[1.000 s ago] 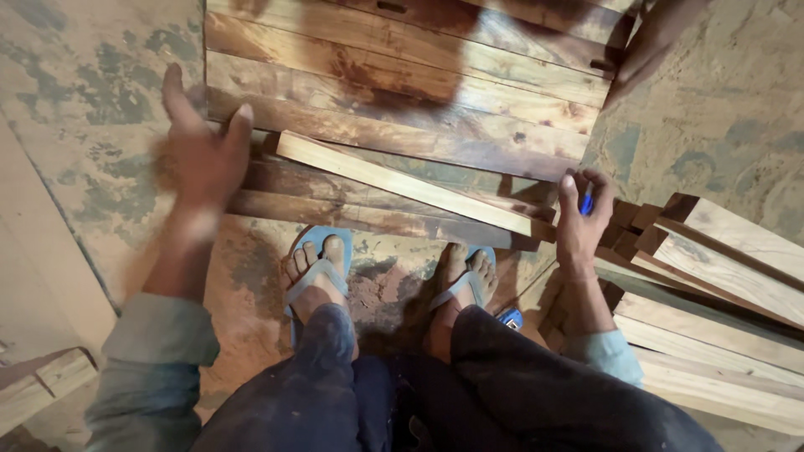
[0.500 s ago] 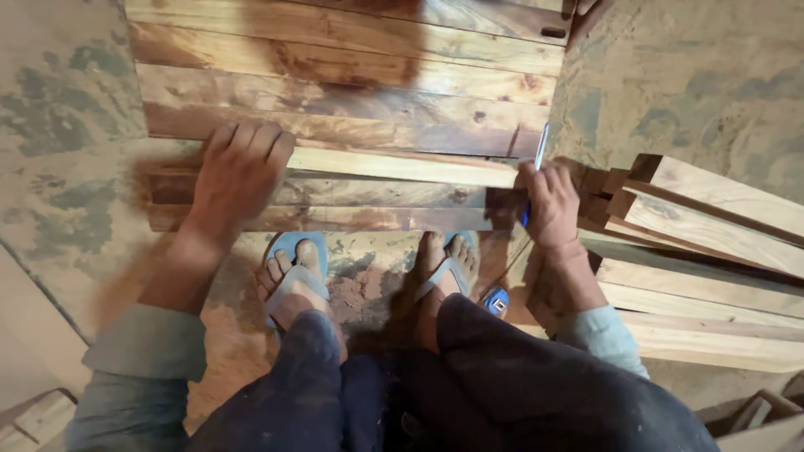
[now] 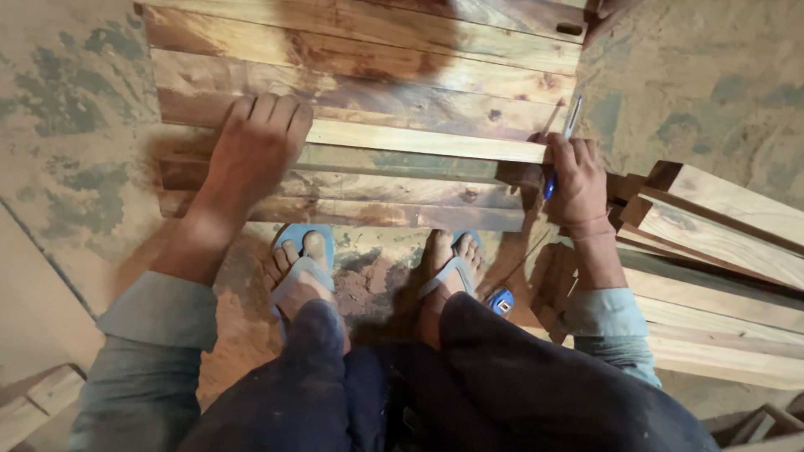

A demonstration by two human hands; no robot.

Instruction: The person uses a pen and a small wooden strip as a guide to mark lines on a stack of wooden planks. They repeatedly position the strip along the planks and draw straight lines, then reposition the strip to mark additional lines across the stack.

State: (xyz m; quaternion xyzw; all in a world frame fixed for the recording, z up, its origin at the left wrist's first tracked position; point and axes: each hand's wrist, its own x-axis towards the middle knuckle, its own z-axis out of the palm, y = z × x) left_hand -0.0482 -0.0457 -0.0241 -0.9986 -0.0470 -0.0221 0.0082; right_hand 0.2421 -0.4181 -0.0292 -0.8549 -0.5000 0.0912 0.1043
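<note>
Plank (image 3: 419, 138), pale and narrow, lies across darker boards (image 3: 360, 59) on the floor (image 3: 67, 125). Left hand (image 3: 255, 151) presses flat, fingers spread, on its left end; right hand (image 3: 574, 176) grips a blue pen (image 3: 559, 146) at its right end. Stacked timber (image 3: 720, 226) crowds the right edge.

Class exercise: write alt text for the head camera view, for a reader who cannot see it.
A crouching person presses the left hand flat on a pale wooden strip lying across planks, while the right hand holds a blue pen at its end.

floor: dusty concrete (image 3: 712, 75) | right: stacked planks (image 3: 720, 226) | feet: blue sandals (image 3: 297, 259)
</note>
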